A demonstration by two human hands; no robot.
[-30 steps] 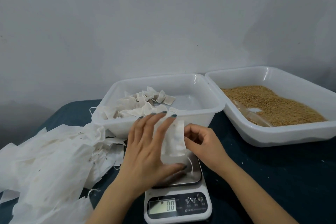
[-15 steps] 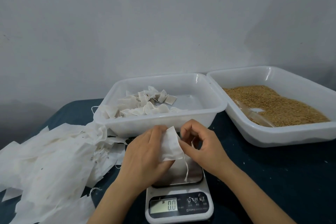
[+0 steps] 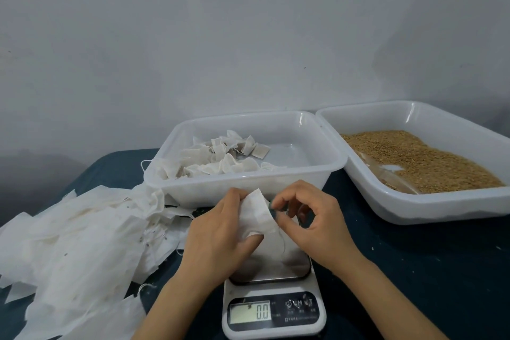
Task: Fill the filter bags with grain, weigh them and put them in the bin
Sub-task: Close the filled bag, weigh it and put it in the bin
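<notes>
Left hand (image 3: 220,234): grips the filter bag (image 3: 258,212), thumb across its front and fingers curled behind it.
Right hand (image 3: 311,223): fingers curled, thumb and fingertips pinching the bag's upper right edge.
Filter bag: white and crumpled, held between both hands over the scale (image 3: 273,312), just in front of the bin (image 3: 303,182); a thin string hangs from it.
Scale: stands on the dark table (image 3: 427,270) nearest the person; its display reads 0.0.
Bin: white, behind the scale, with filled bags (image 3: 220,157) heaped in its left half.
Grain (image 3: 427,157): lies in the white tray (image 3: 414,207) just right of the bin.
Empty bags (image 3: 69,243): a loose pile left of the scale, reaching the bin's front left corner.
</notes>
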